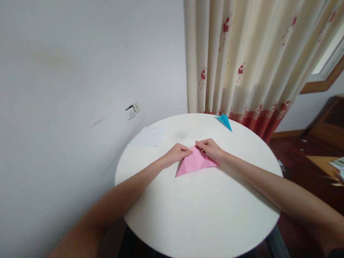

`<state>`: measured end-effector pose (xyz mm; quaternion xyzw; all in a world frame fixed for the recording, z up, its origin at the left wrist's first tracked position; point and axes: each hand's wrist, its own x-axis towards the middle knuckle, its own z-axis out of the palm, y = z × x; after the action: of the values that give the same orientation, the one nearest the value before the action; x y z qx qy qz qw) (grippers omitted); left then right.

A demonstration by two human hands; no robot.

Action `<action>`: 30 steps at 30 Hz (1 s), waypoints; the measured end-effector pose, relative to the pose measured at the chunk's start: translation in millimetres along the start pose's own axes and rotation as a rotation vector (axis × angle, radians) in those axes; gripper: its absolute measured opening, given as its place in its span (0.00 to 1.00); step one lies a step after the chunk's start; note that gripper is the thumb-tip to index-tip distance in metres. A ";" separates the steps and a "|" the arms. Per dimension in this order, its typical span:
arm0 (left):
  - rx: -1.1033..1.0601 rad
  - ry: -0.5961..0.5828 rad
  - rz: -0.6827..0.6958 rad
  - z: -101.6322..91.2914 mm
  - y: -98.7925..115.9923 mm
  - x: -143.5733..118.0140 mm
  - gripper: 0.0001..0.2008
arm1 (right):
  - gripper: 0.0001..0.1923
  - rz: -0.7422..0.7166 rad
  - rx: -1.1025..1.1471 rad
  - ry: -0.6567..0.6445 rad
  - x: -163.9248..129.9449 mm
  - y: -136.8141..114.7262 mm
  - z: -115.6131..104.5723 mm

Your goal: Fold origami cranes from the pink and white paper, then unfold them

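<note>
I have the pink paper (195, 162) lying flat near the middle of the round white table (204, 215), already folded into a creased triangle with its top point toward the far edge. My left hand (176, 153) pinches the upper left edge near that point, fingers curled down on the sheet; my right hand (211, 148) presses on the upper right edge, fingertips meeting the left's just at the tip. Neither hand lifts the sheet — it lies on the tabletop. I judge I am midway through a fold, setting a crease at the apex. The next move calls for holding both edges aligned while a finger runs along the fold — a slip would skew it. A blue folded piece (225, 121) sits at the far rim, and a white sheet (148, 137) lies well off to the left.
</note>
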<state>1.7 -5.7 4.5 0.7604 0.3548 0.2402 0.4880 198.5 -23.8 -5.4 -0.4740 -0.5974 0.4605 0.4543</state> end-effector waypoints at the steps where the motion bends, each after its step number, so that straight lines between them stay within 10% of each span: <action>1: 0.006 0.029 0.008 0.2 -0.5 0.8 0.20 | 0.22 -0.013 -0.029 -0.021 -0.6 -1.1 -1.1; 20: -0.171 0.464 0.028 -16.8 -8.0 11.9 0.13 | 0.21 -0.163 -0.250 -0.161 2.6 7.1 -8.5; 30: -0.356 0.670 0.060 -40.4 -13.4 13.4 0.12 | 0.18 -0.026 -0.298 0.031 15.4 13.7 -47.4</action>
<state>-22.7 31.4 9.0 0.5533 0.4248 0.5475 0.4623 244.8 -1.3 -9.5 -0.5353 -0.6583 0.3533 0.3940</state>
